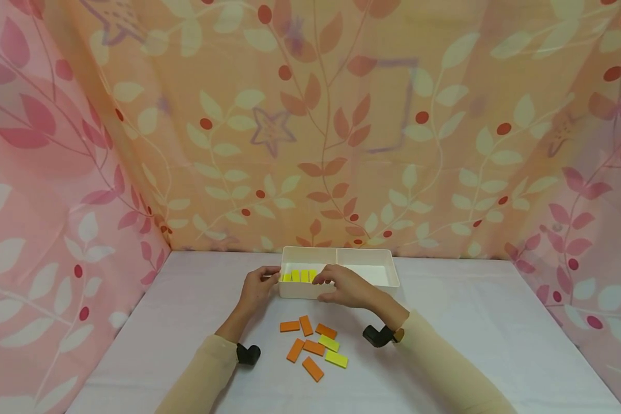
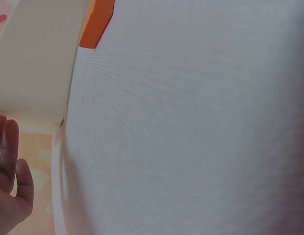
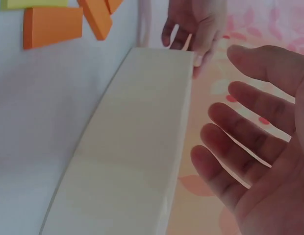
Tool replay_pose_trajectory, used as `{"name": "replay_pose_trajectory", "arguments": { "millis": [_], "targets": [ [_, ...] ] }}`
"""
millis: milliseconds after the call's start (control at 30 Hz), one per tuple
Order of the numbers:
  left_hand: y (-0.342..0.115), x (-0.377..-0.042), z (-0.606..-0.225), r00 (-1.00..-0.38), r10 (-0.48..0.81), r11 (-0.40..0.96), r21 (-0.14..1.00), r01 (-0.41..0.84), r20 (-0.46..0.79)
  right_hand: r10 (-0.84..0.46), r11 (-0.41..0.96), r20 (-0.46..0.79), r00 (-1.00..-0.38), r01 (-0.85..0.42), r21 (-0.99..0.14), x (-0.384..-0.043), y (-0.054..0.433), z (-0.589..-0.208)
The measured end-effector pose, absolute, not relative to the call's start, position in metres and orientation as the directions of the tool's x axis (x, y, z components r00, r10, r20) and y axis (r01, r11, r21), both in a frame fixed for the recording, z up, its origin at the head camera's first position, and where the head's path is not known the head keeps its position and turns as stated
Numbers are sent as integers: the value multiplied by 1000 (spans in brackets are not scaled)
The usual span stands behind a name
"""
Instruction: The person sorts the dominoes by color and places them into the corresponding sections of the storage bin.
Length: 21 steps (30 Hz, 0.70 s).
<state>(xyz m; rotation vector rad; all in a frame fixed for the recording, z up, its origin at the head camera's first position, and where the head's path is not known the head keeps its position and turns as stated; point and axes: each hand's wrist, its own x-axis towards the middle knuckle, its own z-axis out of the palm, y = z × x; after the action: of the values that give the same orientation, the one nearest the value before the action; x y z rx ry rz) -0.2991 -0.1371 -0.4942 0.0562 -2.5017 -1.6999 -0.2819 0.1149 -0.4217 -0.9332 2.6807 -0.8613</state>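
Note:
A white box [image 1: 310, 291] with a divider stands at the back of the table. Several yellow blocks [image 1: 304, 276] stand in a row along the front of its left compartment. My left hand [image 1: 256, 286] is at the box's left end, its fingertips touching or very near the wall. Over the front wall reaches my right hand [image 1: 344, 286], its fingers loosely bent above the left compartment near the yellow row. In the right wrist view, nothing is between the right hand's spread fingers [image 3: 240, 142]. The box hides what lies below the right fingertips.
In front of the box lie several loose orange blocks [image 1: 313, 369] and two yellow blocks [image 1: 336, 359]. White cloth [image 1: 445, 345] covers the table. Behind it hangs a patterned curtain [image 1: 315, 144], with pink cloth at both sides.

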Motion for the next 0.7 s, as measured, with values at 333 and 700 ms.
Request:
{"name": "replay_pose_trajectory", "arguments": {
  "millis": [333,700],
  "targets": [
    [-138,-300,-495,-991,-102,372,927,44,88,-691,619,-44,-721,-559,-552,-260,125,-424],
    [-137,-298,-494,-992,-106,362,932,25,68,-741,648,-127,-659,-654,-391,-245,121,-438]
  ]
}}
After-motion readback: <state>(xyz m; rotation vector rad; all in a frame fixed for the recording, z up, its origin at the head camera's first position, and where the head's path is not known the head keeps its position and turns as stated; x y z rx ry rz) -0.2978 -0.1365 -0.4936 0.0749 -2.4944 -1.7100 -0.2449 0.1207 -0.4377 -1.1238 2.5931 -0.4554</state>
